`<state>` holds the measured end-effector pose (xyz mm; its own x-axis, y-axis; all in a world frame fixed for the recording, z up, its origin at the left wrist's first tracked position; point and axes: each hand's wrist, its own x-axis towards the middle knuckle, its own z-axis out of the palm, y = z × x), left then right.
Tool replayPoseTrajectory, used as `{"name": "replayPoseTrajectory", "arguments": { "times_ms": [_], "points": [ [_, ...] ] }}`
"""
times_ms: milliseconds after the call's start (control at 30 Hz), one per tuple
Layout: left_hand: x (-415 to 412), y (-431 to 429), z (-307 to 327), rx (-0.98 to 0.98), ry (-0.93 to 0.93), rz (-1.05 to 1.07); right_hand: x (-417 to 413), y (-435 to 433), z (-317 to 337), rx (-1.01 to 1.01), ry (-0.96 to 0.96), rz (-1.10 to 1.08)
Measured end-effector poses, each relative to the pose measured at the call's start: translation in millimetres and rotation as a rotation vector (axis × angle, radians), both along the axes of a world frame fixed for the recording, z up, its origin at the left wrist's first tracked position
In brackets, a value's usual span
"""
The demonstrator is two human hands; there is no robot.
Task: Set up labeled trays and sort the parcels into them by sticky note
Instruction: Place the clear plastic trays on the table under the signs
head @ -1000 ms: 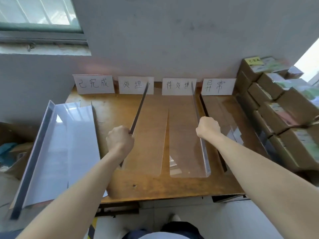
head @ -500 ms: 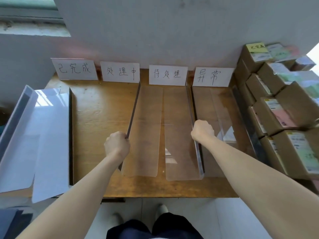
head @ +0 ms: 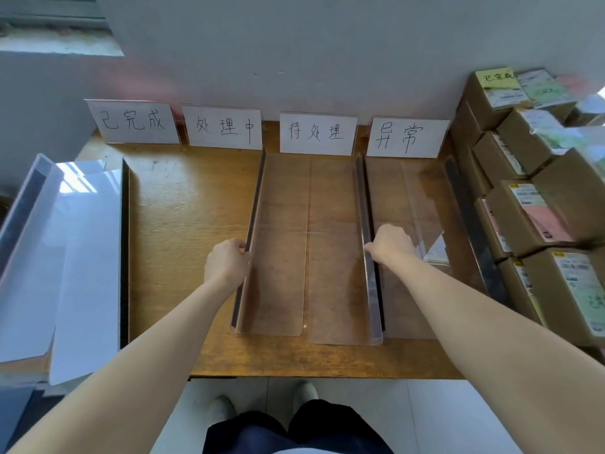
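Note:
Two clear L-shaped plastic pieces lie side by side on the wooden table (head: 183,231), forming one tray below the third label (head: 317,133). My left hand (head: 227,262) grips the upright wall of the left tray piece (head: 278,253). The upright wall of the right tray piece (head: 337,257) is gripped by my right hand (head: 391,242). Another clear tray (head: 415,198) lies to the right under the fourth label (head: 407,137). Two more labels, the first label (head: 132,121) and the second label (head: 222,127), lean on the wall. Cardboard parcels (head: 537,204) with sticky notes are stacked at the right.
A further clear tray (head: 65,250) with glare on it lies at the table's left edge, partly overhanging. The grey wall (head: 294,54) stands right behind the labels. My feet and the tiled floor (head: 425,417) show below the table's front edge.
The two tray pieces, tilted up a second ago, now lie flat on the table and sit further back toward the labels. Both hands keep their grip on the walls.

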<state>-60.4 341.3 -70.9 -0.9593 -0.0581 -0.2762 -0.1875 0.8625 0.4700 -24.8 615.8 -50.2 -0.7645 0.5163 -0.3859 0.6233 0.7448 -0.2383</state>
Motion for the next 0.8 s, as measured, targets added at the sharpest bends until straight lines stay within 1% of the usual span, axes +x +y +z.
{"name": "replayPoseTrajectory", "arguments": {
  "times_ms": [367, 800],
  "points": [
    [-7, 14, -3, 0.069, 0.003, 0.002, -7, 3, -4, -0.025, -0.032, 0.0],
    [-2, 12, 1, 0.012, 0.022, -0.051, -6, 3, 2, -0.05, -0.043, -0.002]
  ]
}}
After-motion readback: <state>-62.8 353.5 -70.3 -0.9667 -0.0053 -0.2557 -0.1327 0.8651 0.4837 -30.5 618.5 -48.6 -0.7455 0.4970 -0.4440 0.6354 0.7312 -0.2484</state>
